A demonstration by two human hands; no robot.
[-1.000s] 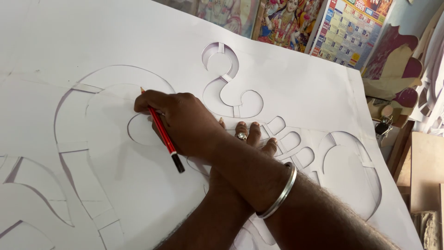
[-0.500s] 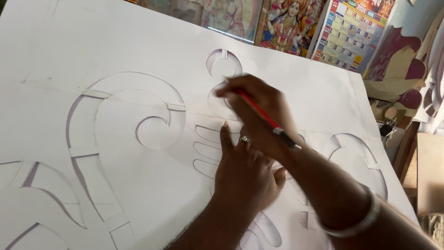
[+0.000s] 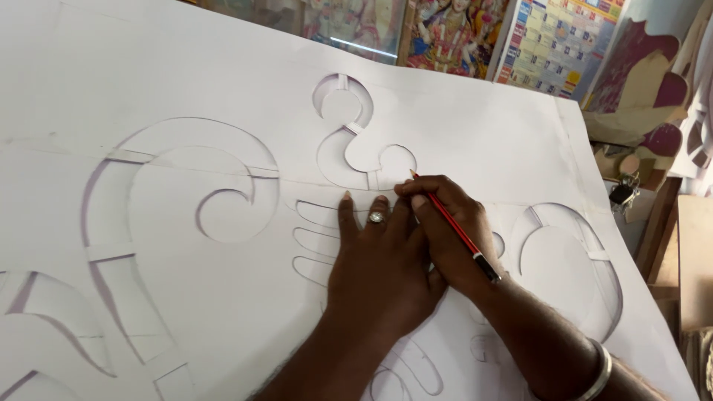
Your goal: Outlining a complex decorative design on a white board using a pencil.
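Observation:
A large white paper stencil (image 3: pixel 186 96) with curved cut-out shapes covers the work surface. My left hand (image 3: pixel 375 271), with a ring on one finger, lies flat on the stencil over a row of narrow slots (image 3: pixel 312 238), fingers spread. My right hand (image 3: pixel 449 234) holds a red pencil (image 3: pixel 454 226) with a black end. The pencil tip touches the paper beside a small round cut-out (image 3: pixel 394 160). A metal bangle (image 3: pixel 598 371) sits on my right wrist.
Colourful pictures (image 3: pixel 453 30) and a printed calendar (image 3: pixel 553 41) stand along the back edge. Maroon and tan cut board shapes (image 3: pixel 642 82) lean at the right, above a bunch of keys (image 3: pixel 622 191) and a wooden edge (image 3: pixel 694 260).
My right hand moved with the pencil from the big spiral cut-out on the left to the small round cut-out near the middle. My left hand came out from under it and lies flat.

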